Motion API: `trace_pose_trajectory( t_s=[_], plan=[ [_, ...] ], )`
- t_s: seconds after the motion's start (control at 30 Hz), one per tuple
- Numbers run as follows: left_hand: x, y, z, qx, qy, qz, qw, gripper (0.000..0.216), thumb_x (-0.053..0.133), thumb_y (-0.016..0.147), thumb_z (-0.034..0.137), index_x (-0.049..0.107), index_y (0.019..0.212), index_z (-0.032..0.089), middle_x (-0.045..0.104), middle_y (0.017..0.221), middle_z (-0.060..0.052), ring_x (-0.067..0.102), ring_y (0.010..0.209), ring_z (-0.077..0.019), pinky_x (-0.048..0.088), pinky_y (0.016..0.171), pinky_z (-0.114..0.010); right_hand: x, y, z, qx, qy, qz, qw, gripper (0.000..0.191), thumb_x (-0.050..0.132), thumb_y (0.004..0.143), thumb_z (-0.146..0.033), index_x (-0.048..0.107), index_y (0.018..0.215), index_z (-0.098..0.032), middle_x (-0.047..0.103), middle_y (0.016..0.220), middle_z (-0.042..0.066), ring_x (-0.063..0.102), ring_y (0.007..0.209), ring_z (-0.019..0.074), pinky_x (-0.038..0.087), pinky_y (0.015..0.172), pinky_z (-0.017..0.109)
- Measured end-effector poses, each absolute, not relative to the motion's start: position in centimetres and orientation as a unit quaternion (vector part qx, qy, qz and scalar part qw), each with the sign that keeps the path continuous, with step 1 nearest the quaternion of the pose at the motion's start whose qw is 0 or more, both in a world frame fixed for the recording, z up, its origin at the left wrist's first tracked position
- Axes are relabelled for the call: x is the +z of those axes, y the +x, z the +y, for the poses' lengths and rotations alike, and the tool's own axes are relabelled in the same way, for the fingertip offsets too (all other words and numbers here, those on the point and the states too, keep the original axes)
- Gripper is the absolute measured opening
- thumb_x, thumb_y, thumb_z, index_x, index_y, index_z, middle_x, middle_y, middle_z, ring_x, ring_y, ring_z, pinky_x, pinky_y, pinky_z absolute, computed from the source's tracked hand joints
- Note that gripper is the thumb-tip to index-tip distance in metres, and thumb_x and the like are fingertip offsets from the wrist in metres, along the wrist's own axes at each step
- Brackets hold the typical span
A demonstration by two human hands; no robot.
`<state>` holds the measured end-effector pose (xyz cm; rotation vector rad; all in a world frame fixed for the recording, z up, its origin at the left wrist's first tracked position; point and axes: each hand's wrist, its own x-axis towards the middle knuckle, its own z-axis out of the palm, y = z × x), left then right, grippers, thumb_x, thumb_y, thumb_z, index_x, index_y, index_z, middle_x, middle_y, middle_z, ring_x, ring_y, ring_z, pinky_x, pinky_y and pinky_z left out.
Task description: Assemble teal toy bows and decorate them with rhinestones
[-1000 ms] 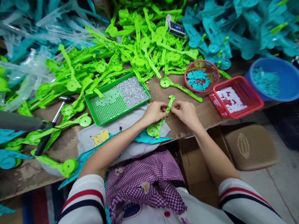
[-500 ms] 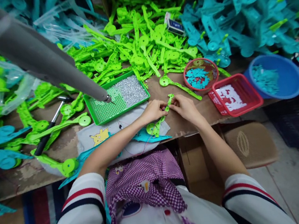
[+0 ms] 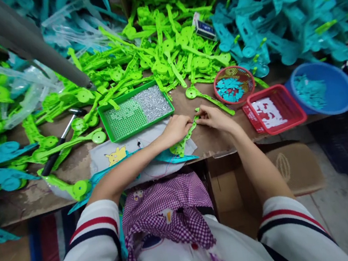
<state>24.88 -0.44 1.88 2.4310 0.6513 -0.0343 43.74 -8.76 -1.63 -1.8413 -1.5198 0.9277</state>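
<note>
My left hand (image 3: pixel 176 129) and my right hand (image 3: pixel 212 117) both pinch one bright green plastic piece (image 3: pixel 186 139), a long toothed strip with a round disc at its near end. They hold it just above a white cloth (image 3: pixel 121 153) with a yellow cartoon print, at the near edge of the wooden bench (image 3: pixel 207 140). Fingers of both hands are curled on the strip's far end. A green tray (image 3: pixel 135 110) holding small silver bits lies just beyond my left hand.
Heaps of green parts (image 3: pixel 160 48) and teal parts (image 3: pixel 287 9) cover the bench's back. A round red basket (image 3: pixel 234 86), a red square basket (image 3: pixel 273 110) and a blue bowl (image 3: pixel 320 88) stand at right. A hammer (image 3: pixel 59 143) lies left. A grey sleeve (image 3: pixel 29 43) reaches in from the upper left.
The grey sleeve swung in over the green tray, then drew back toward the upper left. My hands kept hold of the green strip and shifted slightly away from me.
</note>
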Motion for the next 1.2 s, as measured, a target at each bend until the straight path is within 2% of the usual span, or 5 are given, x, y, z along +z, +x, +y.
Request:
trace_pose_trajectory(
  t_s=[0.13,0.33,0.5,0.63,1.2],
  plan=[
    [1.7,25.6,-4.1,-0.046,0.949,0.224,0.217,0.038,0.037,0.097,0.008,0.064,0.124,0.008,0.067,0.118,-0.019,0.068,0.096,-0.0240,0.052,0.082,-0.036,-1.5,43.9,-8.4,0.368,-0.690,-0.559,0.277,0.021,0.069,0.074,-0.033,0.056,0.085,-0.021,0.055,0.068,-0.002,0.050,0.065,0.0159,0.034,0.061,0.028],
    [2.0,24.0,-6.2,-0.091,0.966,0.196,0.144,0.040,0.029,0.095,0.001,0.064,0.114,0.003,0.057,0.123,-0.023,0.066,0.097,-0.0243,0.051,0.077,-0.034,-1.2,43.8,-8.4,0.362,-0.697,-0.556,0.273,0.022,0.070,0.075,-0.035,0.057,0.086,-0.021,0.057,0.070,-0.002,0.051,0.065,0.0157,0.035,0.061,0.027],
    [1.7,21.7,-3.4,-0.060,0.930,0.218,0.289,0.034,0.044,0.096,0.011,0.065,0.122,0.014,0.063,0.110,-0.013,0.064,0.088,-0.0196,0.049,0.080,-0.033,-1.4,43.8,-8.5,0.350,-0.702,-0.555,0.276,0.025,0.073,0.074,-0.038,0.059,0.086,-0.021,0.062,0.075,0.000,0.053,0.068,0.0163,0.038,0.062,0.028],
    [1.2,21.1,-1.3,-0.017,0.886,0.262,0.383,0.016,0.059,0.091,0.018,0.072,0.100,0.016,0.071,0.092,-0.007,0.064,0.085,-0.0189,0.047,0.080,-0.031,-1.8,43.8,-8.6,0.344,-0.703,-0.558,0.275,0.026,0.074,0.076,-0.040,0.061,0.088,-0.021,0.064,0.076,0.001,0.054,0.069,0.0167,0.039,0.061,0.028],
    [1.7,21.7,1.3,-0.102,0.808,0.255,0.521,0.020,0.054,0.091,0.023,0.071,0.095,0.013,0.072,0.079,-0.004,0.057,0.058,-0.0099,0.040,0.061,-0.023,-1.3,43.4,-8.8,0.332,-0.721,-0.556,0.249,0.020,0.069,0.078,-0.034,0.058,0.089,-0.022,0.064,0.080,0.001,0.055,0.070,0.0165,0.036,0.063,0.028]
  ],
)
